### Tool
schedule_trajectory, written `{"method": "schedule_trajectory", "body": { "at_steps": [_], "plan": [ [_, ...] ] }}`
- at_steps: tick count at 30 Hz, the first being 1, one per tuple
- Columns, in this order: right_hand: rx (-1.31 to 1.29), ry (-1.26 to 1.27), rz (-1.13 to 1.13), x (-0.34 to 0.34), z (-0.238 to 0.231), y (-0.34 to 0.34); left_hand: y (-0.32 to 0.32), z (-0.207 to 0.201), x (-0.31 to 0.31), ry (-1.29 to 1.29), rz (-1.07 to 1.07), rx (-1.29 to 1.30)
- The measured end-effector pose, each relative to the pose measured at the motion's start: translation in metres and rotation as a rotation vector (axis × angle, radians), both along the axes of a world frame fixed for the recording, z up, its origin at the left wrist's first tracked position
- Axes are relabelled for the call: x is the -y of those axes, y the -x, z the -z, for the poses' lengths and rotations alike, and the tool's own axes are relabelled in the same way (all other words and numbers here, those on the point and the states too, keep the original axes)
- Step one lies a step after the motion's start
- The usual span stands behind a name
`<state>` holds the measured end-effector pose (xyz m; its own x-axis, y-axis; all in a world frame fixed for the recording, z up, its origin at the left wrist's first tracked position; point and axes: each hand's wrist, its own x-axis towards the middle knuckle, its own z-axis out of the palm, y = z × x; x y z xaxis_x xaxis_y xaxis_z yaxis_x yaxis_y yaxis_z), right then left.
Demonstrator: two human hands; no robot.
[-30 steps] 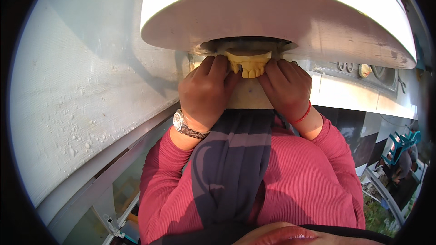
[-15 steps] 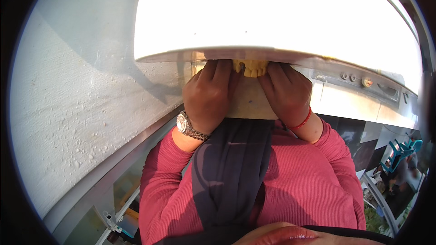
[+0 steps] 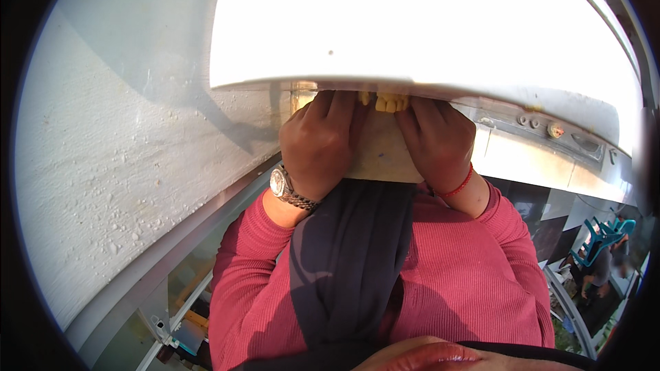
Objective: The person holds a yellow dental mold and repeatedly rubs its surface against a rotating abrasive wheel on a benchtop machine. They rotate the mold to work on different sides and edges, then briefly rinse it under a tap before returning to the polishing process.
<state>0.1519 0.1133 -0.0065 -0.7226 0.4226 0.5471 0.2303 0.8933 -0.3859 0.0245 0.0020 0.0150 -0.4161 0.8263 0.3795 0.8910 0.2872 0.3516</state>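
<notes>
My left hand (image 3: 317, 134), with a watch (image 3: 280, 183) on its wrist, has curled fingers reaching under the rim of a big white curved cover (image 3: 426, 20). Level with it on the right, my right hand (image 3: 443, 134) is closed the same way, a red bracelet (image 3: 462, 184) at the wrist. Between the hands sits a short row of yellow blocky pieces (image 3: 392, 104), partly hidden by the cover and close to the fingers. Below them a pale beige flat surface (image 3: 382, 151) extends toward my body. My fingertips, and whatever they grip, are hidden.
On the left runs a rough white surface (image 3: 110, 158) with droplets or crumbs. A pale panel (image 3: 557, 134) with fittings lies beyond my right hand. At the lower right are teal plastic chairs (image 3: 599, 239) and a blurred person (image 3: 599, 275) at a distance.
The white cover's rim sits slightly further right in view. Less of the yellow row shows, with a gap near its left end. Both hands have shifted only slightly and stay curled.
</notes>
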Motion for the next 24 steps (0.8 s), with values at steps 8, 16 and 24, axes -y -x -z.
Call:
{"method": "schedule_trajectory", "body": {
  "at_steps": [8,16,24],
  "plan": [
    [0.012,0.051,0.063,0.0023,0.0005,0.0018,0.0013,0.0035,-0.0007,-0.02,0.017,-0.012],
    [0.028,0.102,0.072,0.0037,0.0004,0.0012,0.0,0.0034,-0.0018,-0.023,0.002,0.011],
    [0.002,0.117,0.078,0.0043,0.0008,0.0022,-0.0009,0.0043,-0.0015,-0.031,-0.018,0.037]
  ]
}}
